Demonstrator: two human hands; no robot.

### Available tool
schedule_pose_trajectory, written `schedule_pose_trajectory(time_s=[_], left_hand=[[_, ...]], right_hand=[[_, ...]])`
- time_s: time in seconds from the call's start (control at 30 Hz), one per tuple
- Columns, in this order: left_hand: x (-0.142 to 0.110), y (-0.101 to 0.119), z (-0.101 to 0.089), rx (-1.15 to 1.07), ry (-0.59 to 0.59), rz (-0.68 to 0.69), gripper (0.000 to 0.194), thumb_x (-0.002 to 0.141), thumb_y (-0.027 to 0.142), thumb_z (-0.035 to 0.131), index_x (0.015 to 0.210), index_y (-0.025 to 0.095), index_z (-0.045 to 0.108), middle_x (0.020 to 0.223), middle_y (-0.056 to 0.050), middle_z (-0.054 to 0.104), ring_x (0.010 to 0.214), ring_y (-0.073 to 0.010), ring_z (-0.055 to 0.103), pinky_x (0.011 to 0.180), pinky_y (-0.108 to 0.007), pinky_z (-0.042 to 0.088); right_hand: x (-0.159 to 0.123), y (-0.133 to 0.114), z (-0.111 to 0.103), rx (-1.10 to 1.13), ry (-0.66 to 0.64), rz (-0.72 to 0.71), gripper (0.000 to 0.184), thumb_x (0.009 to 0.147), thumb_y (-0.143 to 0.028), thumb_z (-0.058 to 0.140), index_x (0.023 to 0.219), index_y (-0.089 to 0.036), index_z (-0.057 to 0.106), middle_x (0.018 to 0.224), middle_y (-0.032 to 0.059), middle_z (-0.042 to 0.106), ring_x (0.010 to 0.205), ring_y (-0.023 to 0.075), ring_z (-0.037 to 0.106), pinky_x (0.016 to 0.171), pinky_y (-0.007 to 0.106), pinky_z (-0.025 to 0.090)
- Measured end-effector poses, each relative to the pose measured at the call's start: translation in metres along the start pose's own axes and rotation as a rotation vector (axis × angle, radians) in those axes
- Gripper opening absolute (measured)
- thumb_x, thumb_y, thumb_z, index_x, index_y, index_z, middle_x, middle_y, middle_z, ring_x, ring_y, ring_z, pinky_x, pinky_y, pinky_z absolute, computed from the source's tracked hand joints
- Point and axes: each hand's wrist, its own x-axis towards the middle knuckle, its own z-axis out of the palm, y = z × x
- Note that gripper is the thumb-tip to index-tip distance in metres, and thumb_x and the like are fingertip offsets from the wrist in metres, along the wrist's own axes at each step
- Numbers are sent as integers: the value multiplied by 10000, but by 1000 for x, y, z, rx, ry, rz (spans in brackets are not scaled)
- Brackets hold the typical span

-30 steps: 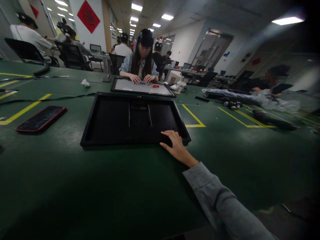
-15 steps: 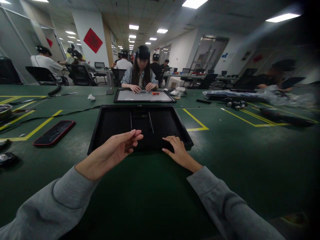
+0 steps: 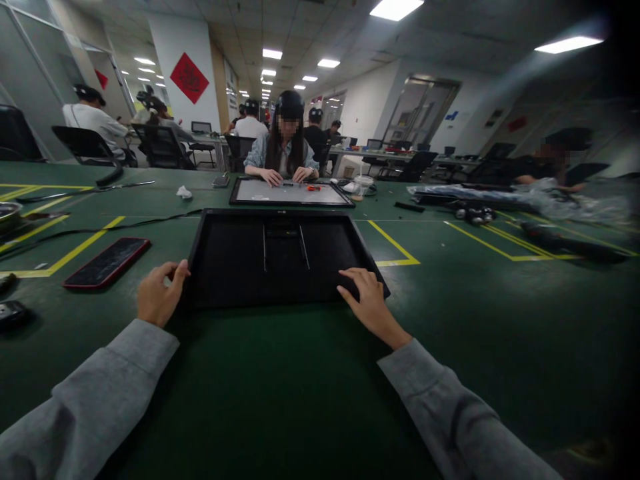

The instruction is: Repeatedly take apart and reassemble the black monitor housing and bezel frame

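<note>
In front of me a shallow black monitor housing (image 3: 230,280) lies on the green table, open side up, with two thin metal rods (image 3: 305,248) inside it. At its left front corner is my left hand (image 3: 161,293), closed, with thumb and curled fingers against the rim. My right hand (image 3: 367,297) rests over the right front corner. Its fingers reach across the front rim into the housing, thumb held apart from them. Whether the right fingers press on the housing is hard to see.
Left of the housing lies a red-edged phone (image 3: 107,263). Behind it a co-worker (image 3: 283,150) has both hands over a grey display panel (image 3: 270,191). A black cable (image 3: 95,230) runs leftward. Clear plastic wrapping (image 3: 555,199) and a dark tool (image 3: 570,240) sit at right.
My left hand has swung from above the housing's front middle to its left edge and closed there. My right hand has shifted slightly in the view, still at the right front corner.
</note>
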Motion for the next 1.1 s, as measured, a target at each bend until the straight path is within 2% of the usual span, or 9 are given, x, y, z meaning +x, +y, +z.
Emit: schedule_pose_trajectory(time_s=[0.1, 0.17, 0.27, 0.37, 0.6, 0.73, 0.9, 1.0, 1.1], left_hand=[[9, -18, 5, -13, -51, 12, 657, 854, 658, 526, 1262, 148, 597, 1146, -106, 673, 962, -238, 635, 828, -349, 495], [9, -21, 10, -29, -138, -7, 789, 823, 673, 557, 1376, 110, 528, 1287, -149, 633, 1039, -267, 638, 871, -377, 512], [8, -23, 15, -30, -229, -3, 785, 834, 643, 555, 1426, 129, 511, 1337, -146, 625, 1108, -292, 634, 934, -413, 510], [9, -28, 16, -29, -245, -8, 727, 849, 591, 544, 1413, 133, 542, 1268, -141, 668, 1099, -300, 645, 943, -428, 513], [7, -23, 14, 68, -242, 95, 611, 877, 478, 505, 1374, 131, 574, 1242, -133, 677, 991, -272, 670, 918, -417, 521], [-2, 3, 31, 58, -239, 189, 531, 897, 419, 499, 1338, 139, 593, 1239, -139, 670, 1053, -274, 652, 952, -411, 506], [-26, 67, 74, -20, -295, 301, 512, 947, 445, 477, 1331, 126, 592, 1286, -174, 651, 1187, -290, 607, 1053, -441, 450], [-46, 107, 94, -144, -448, 338, 513, 1019, 463, 312, 1327, 174, 602, 1344, -132, 634, 1277, -272, 555, 1089, -477, 407], [-59, 126, 100, -254, -589, 372, 550, 1038, 466, 219, 1295, 205, 630, 1346, -85, 637, 1276, -233, 551, 1099, -448, 400]], right_hand=[[4, 19, -2, -86, 192, 157, 407, 957, -449, 436, 1277, -232, 564, 1299, 144, 538, 1218, 342, 472, 989, 561, 409], [4, 33, -1, -144, 272, 282, 449, 931, -435, 444, 1305, -200, 530, 1328, 181, 498, 1233, 383, 441, 966, 611, 407], [2, 48, 4, -168, 286, 388, 548, 898, -433, 461, 1378, -170, 440, 1365, 221, 448, 1256, 417, 409, 946, 660, 401], [0, 49, 8, -146, 257, 394, 594, 896, -427, 456, 1416, -148, 379, 1367, 232, 444, 1266, 409, 411, 964, 650, 400], [6, 15, 3, -82, 324, 280, 562, 910, -364, 463, 1424, -151, 381, 1426, 216, 410, 1343, 384, 364, 1033, 646, 363], [6, -17, 8, 26, 288, 121, 555, 947, -353, 439, 1468, -185, 345, 1440, 189, 419, 1354, 340, 381, 1065, 593, 374], [-5, -67, 23, 111, 77, -50, 574, 984, -439, 428, 1506, -227, 316, 1494, 163, 401, 1394, 307, 378, 1103, 541, 384], [-9, -91, 28, 93, -26, -97, 583, 995, -470, 405, 1518, -237, 299, 1537, 161, 365, 1435, 308, 340, 1126, 554, 368], [-10, -105, 33, 44, -33, -71, 594, 990, -475, 411, 1516, -222, 303, 1556, 187, 337, 1447, 344, 327, 1116, 590, 369]])
